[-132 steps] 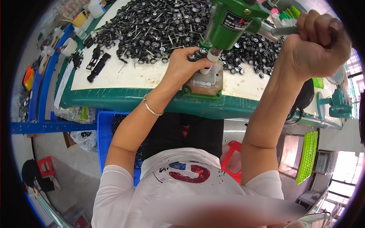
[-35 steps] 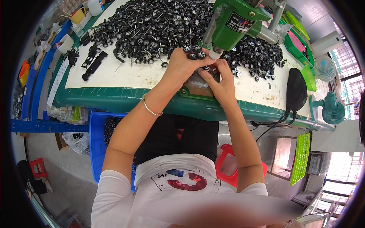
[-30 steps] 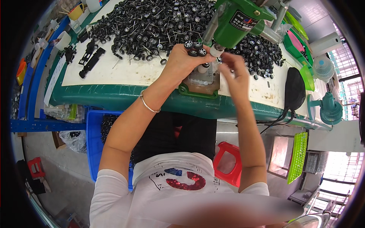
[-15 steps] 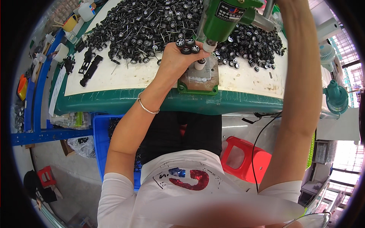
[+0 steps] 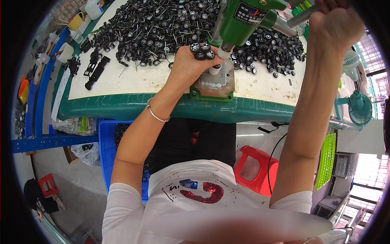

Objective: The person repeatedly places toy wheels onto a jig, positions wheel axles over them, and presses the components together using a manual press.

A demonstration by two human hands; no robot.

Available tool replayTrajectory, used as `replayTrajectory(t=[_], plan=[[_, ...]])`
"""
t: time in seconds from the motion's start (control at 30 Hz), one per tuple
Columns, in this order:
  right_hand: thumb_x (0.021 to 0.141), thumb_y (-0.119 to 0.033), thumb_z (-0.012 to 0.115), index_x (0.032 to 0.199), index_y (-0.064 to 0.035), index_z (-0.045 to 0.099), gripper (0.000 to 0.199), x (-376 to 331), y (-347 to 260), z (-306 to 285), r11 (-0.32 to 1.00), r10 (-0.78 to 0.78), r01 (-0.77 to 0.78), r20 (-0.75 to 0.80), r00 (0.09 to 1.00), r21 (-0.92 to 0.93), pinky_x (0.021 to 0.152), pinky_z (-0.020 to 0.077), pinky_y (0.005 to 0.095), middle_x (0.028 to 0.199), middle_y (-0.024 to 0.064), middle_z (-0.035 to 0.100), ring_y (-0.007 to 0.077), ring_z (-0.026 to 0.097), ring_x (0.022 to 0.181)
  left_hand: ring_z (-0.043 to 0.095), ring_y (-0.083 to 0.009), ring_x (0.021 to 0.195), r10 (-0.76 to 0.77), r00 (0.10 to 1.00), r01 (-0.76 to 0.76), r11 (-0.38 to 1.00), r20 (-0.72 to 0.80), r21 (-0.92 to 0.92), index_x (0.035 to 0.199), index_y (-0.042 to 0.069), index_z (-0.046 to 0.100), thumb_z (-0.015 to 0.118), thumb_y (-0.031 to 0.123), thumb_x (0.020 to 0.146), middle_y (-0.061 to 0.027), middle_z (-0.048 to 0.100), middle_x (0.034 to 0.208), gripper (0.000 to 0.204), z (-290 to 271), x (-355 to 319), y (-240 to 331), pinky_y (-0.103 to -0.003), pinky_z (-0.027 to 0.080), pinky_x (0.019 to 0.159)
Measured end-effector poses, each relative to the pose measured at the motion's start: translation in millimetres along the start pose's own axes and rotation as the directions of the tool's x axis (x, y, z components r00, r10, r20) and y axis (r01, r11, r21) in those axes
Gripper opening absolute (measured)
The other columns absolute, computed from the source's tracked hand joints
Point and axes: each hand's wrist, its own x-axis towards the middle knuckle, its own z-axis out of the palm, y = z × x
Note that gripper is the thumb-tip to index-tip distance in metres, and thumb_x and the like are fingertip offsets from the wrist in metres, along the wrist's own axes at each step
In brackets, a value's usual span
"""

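The left hand (image 5: pixel 187 67) is closed on a small bunch of black wheels (image 5: pixel 202 51) with silver hubs, just left of the green press (image 5: pixel 243 28). Its thumb reaches in beside the press's white tip (image 5: pixel 224 53); whether they touch, I cannot tell. Below the tip, one more wheel (image 5: pixel 217 66) shows at the top of the white post (image 5: pixel 214 71), partly covered. Out to the press's right, the right hand (image 5: pixel 340 24), blurred, is wrapped around the metal lever (image 5: pixel 304 16).

A pinched thumb looks like the main danger, should the lever be pulled with the thumb under the tip. A wheel seated crooked on the post could be crushed or skid out, and a slackened left grip could spill the bunch.

Left of the press lie a big heap of wheels and axles (image 5: pixel 156 34) and black plastic frames (image 5: pixel 97 73); to its right, a smaller wheel pile (image 5: pixel 276 57).
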Motion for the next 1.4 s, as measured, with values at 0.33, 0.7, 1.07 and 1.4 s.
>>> replayTrajectory(t=[0.33,0.7,1.07,1.4], plan=[[0.08,-0.015,0.045,0.059,-0.013,0.029,0.026,-26.8,-27.5,6.5,0.992,0.108,-0.091,-0.229,0.967,0.082,0.045,0.0164,0.0262,0.053,-0.0026,0.021,0.0086,0.017,0.045,0.06,-0.0056,0.063,-0.03,0.999,0.029,0.998,-0.019,-0.057,0.086,0.002,0.071,0.077,0.009,0.074,-0.0028,0.068,0.073,0.016,-0.5,-5.3,-11.3,-0.022,0.048,0.059],[0.095,-0.012,0.052,0.093,-0.0015,0.059,0.013,55.1,101.5,-48.0,0.525,0.475,-0.733,0.566,0.674,0.433,0.049,0.0351,0.0194,0.073,0.0046,0.056,0.0132,0.051,0.057,0.064,-0.0123,0.073,-0.204,0.975,0.094,0.732,-0.085,-0.675,0.09,0.002,0.065,0.075,0.009,0.078,-0.007,0.068,0.087,0.017,-2.9,-12.4,-10.0,-0.023,0.049,0.067],[0.091,-0.023,0.059,0.1,-0.0047,0.062,0.021,-56.5,71.6,-59.9,0.8,0.599,-0.599,0.017,0.801,0.021,0.064,0.0445,0.0271,0.083,0.0017,0.061,0.0115,0.057,0.073,0.061,-0.0333,0.077,0.225,0.971,-0.069,0.588,-0.081,0.806,0.097,0.005,0.069,0.065,0.01,0.077,-0.0141,0.06,0.085,0.02,-102.4,-33.9,-48.3,-0.04,0.048,0.066],[0.083,-0.013,0.067,0.102,-0.0054,0.065,0.02,-225.9,64.1,-144.6,0.538,0.554,0.012,0.365,0.748,-0.843,0.067,0.0479,0.0306,0.098,0.0056,0.062,0.0187,0.06,0.081,0.064,-0.0255,0.073,0.282,0.959,-0.177,0.633,-0.011,0.753,0.094,-0.004,0.066,0.072,0.009,0.076,-0.0077,0.066,0.092,0.024,-72.5,-25.0,-43.2,-0.034,0.05,0.065]])
